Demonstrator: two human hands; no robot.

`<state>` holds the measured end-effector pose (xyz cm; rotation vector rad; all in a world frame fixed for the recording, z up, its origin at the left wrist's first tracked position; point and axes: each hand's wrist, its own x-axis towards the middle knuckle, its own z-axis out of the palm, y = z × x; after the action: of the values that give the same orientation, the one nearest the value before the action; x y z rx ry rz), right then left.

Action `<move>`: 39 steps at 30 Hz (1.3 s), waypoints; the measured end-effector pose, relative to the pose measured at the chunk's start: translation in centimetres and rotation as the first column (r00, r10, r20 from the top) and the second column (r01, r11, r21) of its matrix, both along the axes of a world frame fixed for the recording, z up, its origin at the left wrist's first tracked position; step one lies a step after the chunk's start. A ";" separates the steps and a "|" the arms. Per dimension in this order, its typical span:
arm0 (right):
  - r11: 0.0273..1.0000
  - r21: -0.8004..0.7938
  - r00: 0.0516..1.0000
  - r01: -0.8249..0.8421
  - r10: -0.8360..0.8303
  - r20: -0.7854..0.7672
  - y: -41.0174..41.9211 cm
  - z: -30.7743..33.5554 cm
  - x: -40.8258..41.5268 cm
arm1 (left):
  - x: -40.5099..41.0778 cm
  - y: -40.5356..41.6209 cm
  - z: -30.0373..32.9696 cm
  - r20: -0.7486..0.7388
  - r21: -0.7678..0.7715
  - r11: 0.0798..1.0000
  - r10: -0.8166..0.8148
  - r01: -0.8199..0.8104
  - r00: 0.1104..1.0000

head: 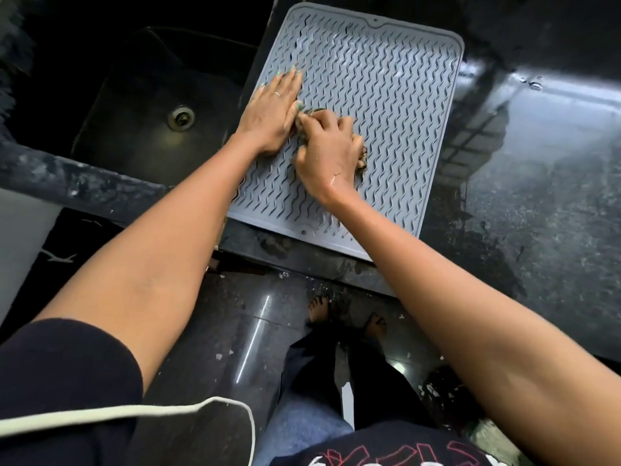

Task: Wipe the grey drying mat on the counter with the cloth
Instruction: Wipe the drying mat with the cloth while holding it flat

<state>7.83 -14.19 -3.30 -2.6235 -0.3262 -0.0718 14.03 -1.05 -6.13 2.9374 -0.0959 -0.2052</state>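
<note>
There is one view only, from the camera on my head, so nothing is shared with another. It looks steeply down and a little forward over my arms onto the grey drying mat, which sits close, in the upper middle. The sink lies left of the mat, the wet counter right of it, my feet below it

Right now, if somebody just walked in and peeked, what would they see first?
Probably the big grey wavy-ridged rubber drying mat lying on the shiny black stone counter, its near corner poking over the edge. In its middle are the two hands: the left hand pressing flat, the right hand gripping a scrunched brownish cloth. A dark sink sits to the left.
</note>
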 end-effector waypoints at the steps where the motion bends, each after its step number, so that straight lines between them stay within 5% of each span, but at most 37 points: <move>1: 0.995 -0.093 0.999 -0.045 0.046 0.010 0.0 -0.6 -0.1 | -0.4 0.2 -0.1 0.010 -0.005 1.000 0.002 -0.002 1.000; 3: 0.979 -0.171 0.991 -0.116 0.126 0.052 -0.4 -1.2 -1.8 | -0.8 0.2 -0.3 0.027 -0.007 1.000 0.013 -0.013 1.000; 8: 0.934 -0.002 0.925 -0.357 0.353 0.140 -1.9 -1.2 -9.8 | -0.9 -0.2 -0.5 0.038 0.002 0.999 0.039 -0.039 0.999; 11: 0.901 0.155 0.910 -0.405 0.414 -0.029 -2.4 0.3 -9.9 | -1.1 -0.4 -0.4 0.038 0.004 0.999 0.054 -0.054 0.998; 14: 0.765 0.644 0.787 -0.007 0.401 -0.468 -3.4 3.1 -7.2 | -1.0 -0.5 -0.4 0.048 0.008 0.998 0.066 -0.067 0.997; 16: 0.569 0.756 0.701 0.324 0.392 -0.596 -4.7 4.4 -4.6 | -0.9 -0.5 -0.5 0.035 0.018 0.997 0.073 -0.074 0.997; 17: 0.527 0.743 0.687 0.413 0.355 -0.634 -5.4 4.8 -3.1 | -0.9 -0.5 -0.5 0.028 0.018 0.997 0.075 -0.076 0.997; 19: 0.690 0.577 0.751 0.437 0.074 -0.656 -6.8 5.0 0.0 | -1.1 -0.5 -0.6 0.033 0.004 0.997 0.077 -0.077 0.996; 21: 0.782 0.321 0.809 0.535 -0.365 -0.460 -8.7 4.5 2.4 | -1.3 -0.5 -0.6 0.053 -0.007 0.997 0.079 -0.078 0.996; 23: 0.734 0.358 0.814 0.578 -0.549 -0.190 -9.6 5.1 3.2 | -1.4 -0.6 -0.7 0.069 -0.009 0.997 0.082 -0.082 0.994; 27: 0.857 0.337 0.885 0.390 -0.450 0.119 -8.1 4.5 2.9 | -1.3 -0.6 -0.8 0.068 -0.018 0.996 0.091 -0.090 0.994; 30: 0.978 -0.026 0.973 0.207 -0.208 -0.101 -6.8 1.6 1.8 | -1.3 -0.6 -0.9 0.079 -0.021 0.996 0.093 -0.092 0.992; 32: 0.948 -0.316 0.970 0.046 -0.117 -0.212 -6.6 -0.4 0.9 | -1.2 -0.5 -1.0 0.089 -0.030 0.995 0.094 -0.092 0.992; 39: 0.867 -0.494 0.996 -0.058 0.016 -0.089 -7.7 -0.4 1.9 | -0.1 -0.3 -0.6 0.259 -0.169 0.975 0.187 -0.146 0.948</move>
<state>9.77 -21.91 -3.66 -3.1189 -0.4117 0.1549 13.97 -1.30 -6.77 2.7875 0.0950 0.2253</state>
